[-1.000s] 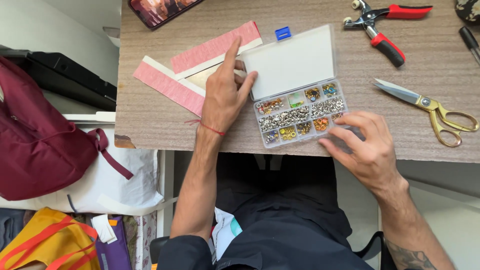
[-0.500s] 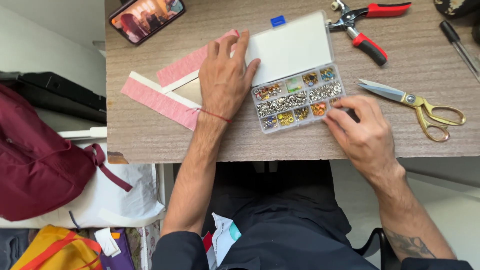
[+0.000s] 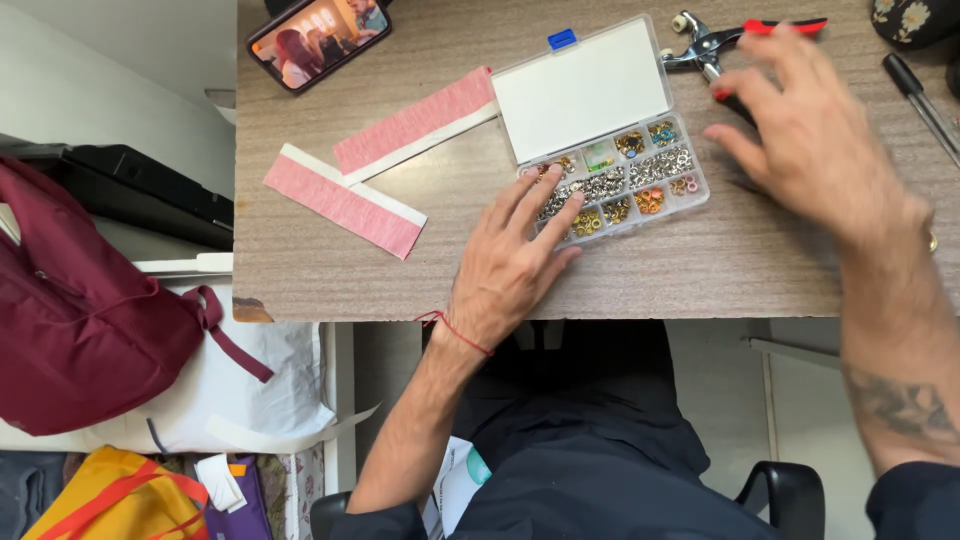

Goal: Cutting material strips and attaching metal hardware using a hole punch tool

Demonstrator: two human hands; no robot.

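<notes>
My left hand lies flat with fingers spread on the near left corner of a clear plastic compartment box filled with small metal eyelets in several colours; its white lid stands open. My right hand hovers open and blurred above the table, right of the box, its fingers over the red-handled pliers. Two pink fabric strips with white edges lie left of the box, untouched.
A phone with a lit screen lies at the table's far left. A dark pen is at the right edge. Left of the wooden table sit a maroon bag and black cases; my lap is below.
My left hand has slid off the pink strips onto the box's near corner. My right hand has lifted from the box's near right side toward the pliers, covering the scissors' spot.
</notes>
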